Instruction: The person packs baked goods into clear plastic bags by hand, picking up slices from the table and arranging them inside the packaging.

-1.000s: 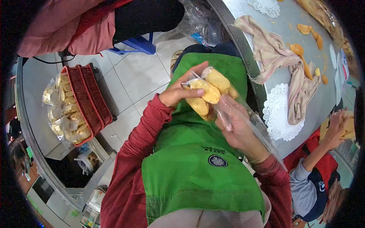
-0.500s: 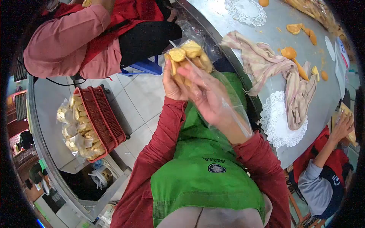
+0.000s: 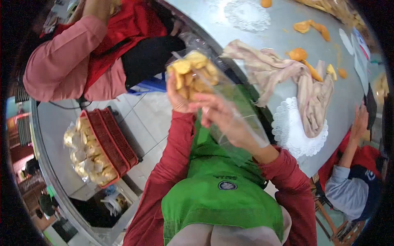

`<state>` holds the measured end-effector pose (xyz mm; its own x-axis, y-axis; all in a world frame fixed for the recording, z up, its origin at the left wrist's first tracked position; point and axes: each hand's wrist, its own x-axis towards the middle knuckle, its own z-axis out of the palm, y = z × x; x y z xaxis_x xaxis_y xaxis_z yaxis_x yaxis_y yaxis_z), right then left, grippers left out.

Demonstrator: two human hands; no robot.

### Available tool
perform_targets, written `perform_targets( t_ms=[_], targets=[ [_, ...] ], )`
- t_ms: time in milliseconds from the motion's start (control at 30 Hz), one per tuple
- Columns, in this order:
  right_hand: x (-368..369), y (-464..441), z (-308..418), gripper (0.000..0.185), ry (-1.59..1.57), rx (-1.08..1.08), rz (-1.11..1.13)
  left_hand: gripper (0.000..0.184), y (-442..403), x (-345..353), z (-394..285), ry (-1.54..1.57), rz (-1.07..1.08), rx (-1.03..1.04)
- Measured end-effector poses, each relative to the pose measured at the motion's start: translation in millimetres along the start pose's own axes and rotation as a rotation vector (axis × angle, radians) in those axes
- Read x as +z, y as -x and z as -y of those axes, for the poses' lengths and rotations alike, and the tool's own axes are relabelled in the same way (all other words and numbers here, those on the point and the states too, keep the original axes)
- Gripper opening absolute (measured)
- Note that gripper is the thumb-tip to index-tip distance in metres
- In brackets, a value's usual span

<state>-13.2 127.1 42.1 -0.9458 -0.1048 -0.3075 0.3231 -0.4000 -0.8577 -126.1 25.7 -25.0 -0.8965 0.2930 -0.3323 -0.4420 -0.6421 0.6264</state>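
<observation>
A clear plastic bag of yellow chips (image 3: 193, 76) is tilted in front of me, above the green apron (image 3: 213, 192). My left hand (image 3: 179, 95) is closed around its filled lower part from the left. My right hand (image 3: 223, 119) is at the long loose part of the bag, with the plastic stretching along it to the wrist. Its fingers point left toward the chips, some bent, and look apart with nothing visible between them. Motion blurs them slightly, and I cannot tell whether the hand is inside the bag or against its outside.
A red crate (image 3: 115, 141) with several filled bags (image 3: 88, 153) stands at left. On the metal table (image 3: 283, 14) lie a striped cloth (image 3: 287, 74), white doilies (image 3: 295, 127) and orange pieces (image 3: 297, 54). Co-workers sit at upper left (image 3: 61, 61) and right (image 3: 349, 188).
My right hand has drawn back from the chips, down along the bag, and its fingers have bent. The bag and my left hand have shifted slightly left and down in view.
</observation>
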Motion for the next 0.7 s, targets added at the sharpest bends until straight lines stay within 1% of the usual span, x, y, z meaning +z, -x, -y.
perform_targets(
  t_ms=[33, 100, 133, 167, 200, 267, 300, 367, 400, 433, 467, 500, 533, 600, 633, 700],
  targets=[
    [-1.3, 6.5, 3.4, 0.044, 0.052, -0.018, 0.047, 0.053, 1.8, 4.6, -1.7, -0.099, -0.065, 0.115],
    [-7.4, 23.8, 12.9, 0.048, 0.163, 0.032, 0.134, 0.057, 6.5, -2.2, -11.6, -0.012, -0.006, 0.023],
    [-8.9, 32.9, 15.4, 0.051, 0.216, 0.061, 0.18, 0.058, 0.5, -19.6, -13.9, 0.043, 0.019, 0.007],
    [-12.9, 43.3, 9.0, 0.048, 0.117, -0.011, 0.209, 0.06, 3.7, -21.7, -20.5, 0.039, 0.009, 0.037],
    [-20.3, 51.5, 15.9, 0.044, 0.167, -0.014, 0.221, 0.06, 10.3, -17.1, -27.0, 0.019, -0.054, 0.068],
    [-30.9, 70.5, 38.8, 0.038, 0.26, -0.017, 0.254, 0.06, 3.8, -48.7, -37.6, -0.008, 0.087, 0.108],
    [-31.5, 78.3, 49.6, 0.025, 0.162, -0.053, 0.015, 0.06, 2.5, -61.2, -43.0, -0.006, 0.075, 0.118],
    [-50.9, 90.8, 70.7, 0.014, 0.429, -0.212, -0.319, 0.059, 5.9, -79.4, -52.1, -0.01, 0.042, 0.142],
    [-60.6, 93.2, 81.6, 0.008, 0.474, -0.239, -0.519, 0.058, 11.3, -79.7, -53.9, -0.01, -0.02, 0.148],
    [-86.6, 96.4, 78.8, 0.009, 0.658, -0.274, -0.695, 0.057, 16.5, -78.0, -56.9, -0.009, -0.081, 0.153],
    [-103.0, 93.6, 85.6, 0.01, 0.866, -0.391, -0.879, 0.057, 20.3, -77.9, -58.8, -0.007, -0.141, 0.162],
    [-118.8, 92.0, 97.1, 0.012, 1.305, -0.557, -1.0, 0.055, 24.0, -82.7, -60.3, 0.034, -0.1, 0.098],
    [-134.5, 91.2, 107.8, 0.014, 1.75, -0.724, -1.095, 0.055, 22.8, -87.5, -60.3, 0.036, -0.127, 0.083],
    [-173.1, 88.5, 109.8, 0.02, 1.615, -0.573, -1.096, 0.055, 18.5, -99.0, -57.5, 0.037, -0.179, 0.054],
    [-185.0, 85.1, 110.6, 0.023, 1.548, -0.501, -1.097, 0.052, 17.2, -100.1, -53.2, 0.055, -0.12, 0.09],
    [-197.5, 77.9, 114.4, 0.027, 1.509, -0.115, -0.946, 0.047, 14.0, -94.7, -51.5, 0.135, 0.022, -0.103]
  ],
)
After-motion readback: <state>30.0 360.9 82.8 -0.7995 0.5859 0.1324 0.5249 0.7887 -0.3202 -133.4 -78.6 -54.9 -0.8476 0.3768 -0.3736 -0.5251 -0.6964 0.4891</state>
